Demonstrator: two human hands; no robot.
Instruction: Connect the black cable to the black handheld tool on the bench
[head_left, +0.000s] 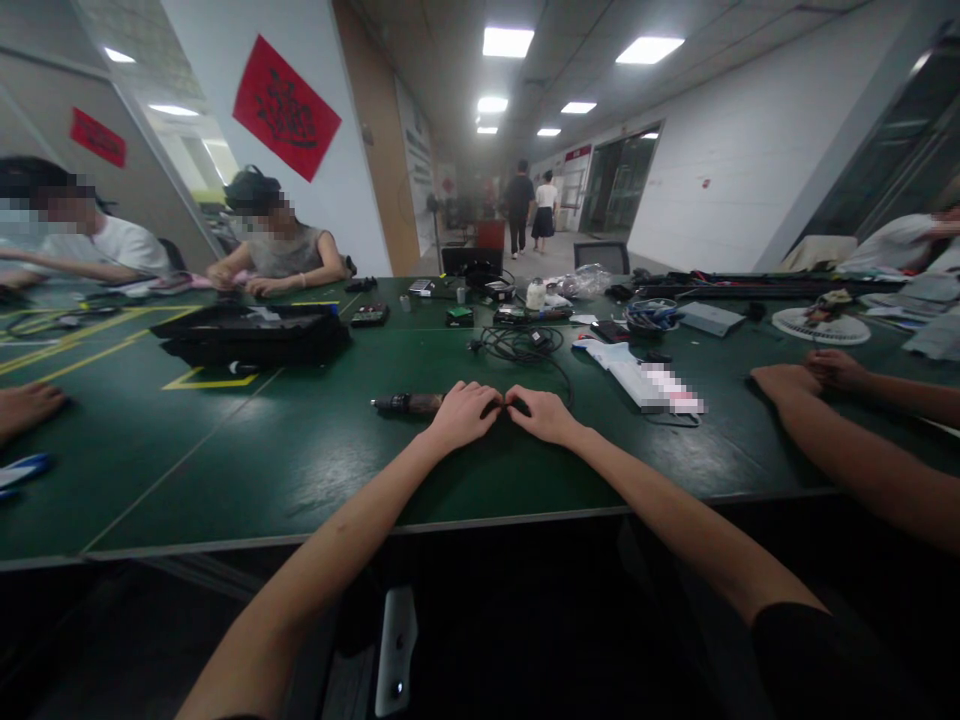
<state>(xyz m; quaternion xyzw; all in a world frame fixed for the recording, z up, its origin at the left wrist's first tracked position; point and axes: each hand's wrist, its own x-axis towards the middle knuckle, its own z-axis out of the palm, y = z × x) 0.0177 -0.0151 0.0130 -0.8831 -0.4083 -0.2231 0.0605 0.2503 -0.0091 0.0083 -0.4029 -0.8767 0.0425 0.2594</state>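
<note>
Both my hands rest on the green table [300, 470], close together at its middle. My left hand [463, 412] is curled over the right end of a dark cylindrical tool [409, 404] that lies flat and points left. My right hand [541, 412] is curled too, its fingertips pinched against the same dark part where the two hands meet. A black cable [525, 345] runs from behind my hands to a loose coil farther back.
A black bag [255, 335] lies at back left inside yellow floor-tape lines. A white paper [645, 380], small boxes and gadgets fill the far middle. Other people's arms [840, 420] rest at right, another hand [26, 405] at left. Two people sit at the far left.
</note>
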